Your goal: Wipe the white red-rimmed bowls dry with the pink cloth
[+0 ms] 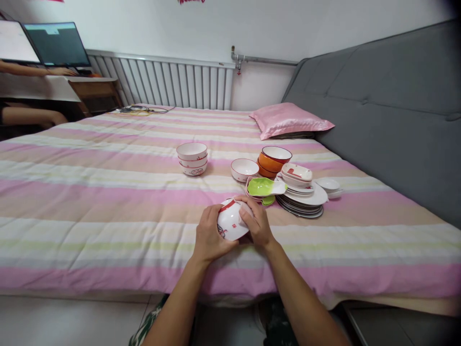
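Observation:
A white bowl (232,222) with red markings and a small printed figure is tilted on its side between my two hands, just above the near part of the bed. My left hand (211,235) is closed around its left side, thumb underneath. My right hand (258,223) grips the right side, fingers bent over it. Something pale shows under the right fingers; whether it is a cloth or the bowl's base I cannot tell. Beyond my hands stand a stack of similar white bowls (193,158) and a single red-rimmed bowl (245,169).
Right of the hands are green leaf-shaped dishes (262,186), orange bowls (271,164), stacked plates (313,197), rectangular dishes (297,173) and small white dishes (330,186). A pink pillow (290,119) lies by the grey headboard (378,91). Another person's arm (27,69) rests at a desk.

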The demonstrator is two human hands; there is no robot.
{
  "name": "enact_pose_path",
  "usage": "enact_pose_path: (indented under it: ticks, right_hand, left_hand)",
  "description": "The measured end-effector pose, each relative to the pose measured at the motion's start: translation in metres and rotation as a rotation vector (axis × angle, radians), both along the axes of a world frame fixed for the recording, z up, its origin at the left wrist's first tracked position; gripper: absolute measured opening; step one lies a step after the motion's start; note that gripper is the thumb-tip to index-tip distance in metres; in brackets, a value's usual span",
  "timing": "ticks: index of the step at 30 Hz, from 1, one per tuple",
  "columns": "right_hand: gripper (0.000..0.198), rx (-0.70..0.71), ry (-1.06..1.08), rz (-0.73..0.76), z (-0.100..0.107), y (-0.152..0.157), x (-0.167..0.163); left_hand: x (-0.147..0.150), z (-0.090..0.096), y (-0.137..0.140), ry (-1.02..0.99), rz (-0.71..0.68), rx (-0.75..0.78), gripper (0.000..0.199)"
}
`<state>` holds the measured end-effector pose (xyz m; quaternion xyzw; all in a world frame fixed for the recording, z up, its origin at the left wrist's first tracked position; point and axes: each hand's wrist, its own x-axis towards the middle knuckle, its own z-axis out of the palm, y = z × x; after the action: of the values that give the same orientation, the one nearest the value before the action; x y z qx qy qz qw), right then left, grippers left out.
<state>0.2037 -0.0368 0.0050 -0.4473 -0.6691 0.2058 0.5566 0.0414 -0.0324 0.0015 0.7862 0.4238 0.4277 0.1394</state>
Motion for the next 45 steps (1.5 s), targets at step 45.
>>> enact_pose_path:
  ticks: [45]
  right_hand:
    - [0.026, 0.133, 0.084, -0.189, -0.006, 0.002, -0.012]
  left_hand:
    - [-0.003, -0.009, 0.008, -0.071, -0.128, -0.057, 0.088]
